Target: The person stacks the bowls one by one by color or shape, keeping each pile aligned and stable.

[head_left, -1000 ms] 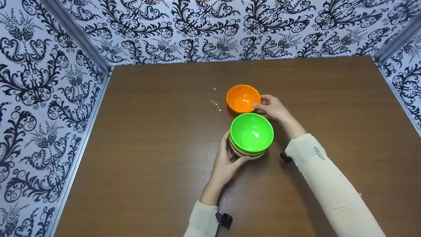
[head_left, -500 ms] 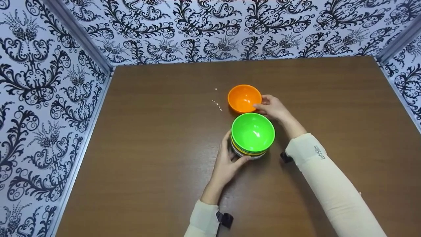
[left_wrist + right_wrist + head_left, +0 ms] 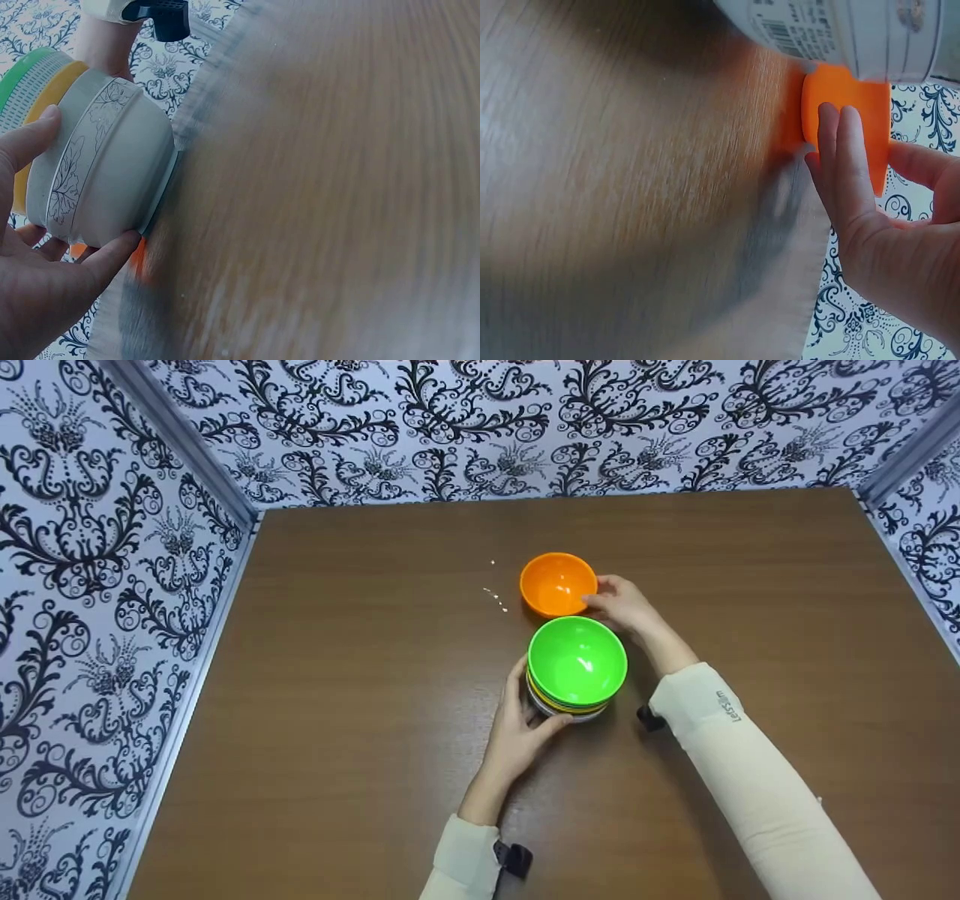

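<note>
A stack of bowls has a green bowl (image 3: 577, 660) on top. In the left wrist view a patterned band, a yellow bowl (image 3: 54, 90) and a white bowl (image 3: 124, 161) with leaf drawings show below the green. My left hand (image 3: 514, 735) grips this stack low on its left side, thumb and fingers spread round the white bowl. Just beyond the stack stands an orange bowl (image 3: 556, 585) on the table. My right hand (image 3: 626, 604) pinches its right rim, thumb over the edge and fingers along the outside wall (image 3: 844, 97).
The brown wooden table (image 3: 337, 697) carries some small white specks (image 3: 496, 598) left of the orange bowl. Patterned panels (image 3: 465, 435) border the table at the back and both sides. In the right wrist view, a printed label (image 3: 795, 30) with a barcode shows on the stack.
Both hands keep their holds on the stack and the orange bowl. The head view has shifted very slightly; nothing else visibly moves.
</note>
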Available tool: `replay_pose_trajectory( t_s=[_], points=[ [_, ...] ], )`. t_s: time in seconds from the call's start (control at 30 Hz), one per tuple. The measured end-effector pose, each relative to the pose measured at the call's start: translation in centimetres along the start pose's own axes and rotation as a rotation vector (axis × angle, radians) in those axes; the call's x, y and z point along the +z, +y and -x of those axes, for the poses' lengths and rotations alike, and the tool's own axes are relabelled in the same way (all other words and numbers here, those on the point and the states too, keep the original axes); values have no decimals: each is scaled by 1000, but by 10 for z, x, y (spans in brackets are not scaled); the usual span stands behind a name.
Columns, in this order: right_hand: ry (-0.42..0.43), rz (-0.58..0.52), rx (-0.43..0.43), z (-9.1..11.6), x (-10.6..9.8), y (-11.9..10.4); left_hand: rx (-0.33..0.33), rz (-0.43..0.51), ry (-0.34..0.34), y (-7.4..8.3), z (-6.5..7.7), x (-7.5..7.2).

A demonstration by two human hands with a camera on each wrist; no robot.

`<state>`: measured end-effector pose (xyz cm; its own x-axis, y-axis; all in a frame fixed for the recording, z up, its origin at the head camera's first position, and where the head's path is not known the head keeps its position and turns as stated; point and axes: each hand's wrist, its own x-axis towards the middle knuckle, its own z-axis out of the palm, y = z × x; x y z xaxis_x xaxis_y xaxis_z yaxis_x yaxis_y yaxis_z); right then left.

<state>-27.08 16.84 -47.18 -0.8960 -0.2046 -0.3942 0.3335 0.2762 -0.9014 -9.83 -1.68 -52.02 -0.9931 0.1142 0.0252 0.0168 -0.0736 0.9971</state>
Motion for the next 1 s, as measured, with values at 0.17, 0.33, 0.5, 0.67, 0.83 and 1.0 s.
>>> replay_pose_trajectory(
  t_s=[0.17, 0.33, 0.5, 0.67, 0.83, 1.0],
  points=[
    [12, -8, 0, 2, -2, 1, 1, 3, 1, 0, 0, 0],
    [20, -3, 12, 5, -7, 1, -6, 10, 1, 0, 1, 0],
    [22, -39, 33, 9, -12, -2, 5, 19, -3, 0, 1, 0],
    [35, -44, 39, 16, -17, -8, 16, 25, -15, -1, 1, 0],
    [46, -51, 27, 25, -20, -16, 14, 33, -10, -2, 0, 0],
    [54, -89, 3, 33, -24, -23, 7, 33, -9, -2, 0, -1]
  ],
)
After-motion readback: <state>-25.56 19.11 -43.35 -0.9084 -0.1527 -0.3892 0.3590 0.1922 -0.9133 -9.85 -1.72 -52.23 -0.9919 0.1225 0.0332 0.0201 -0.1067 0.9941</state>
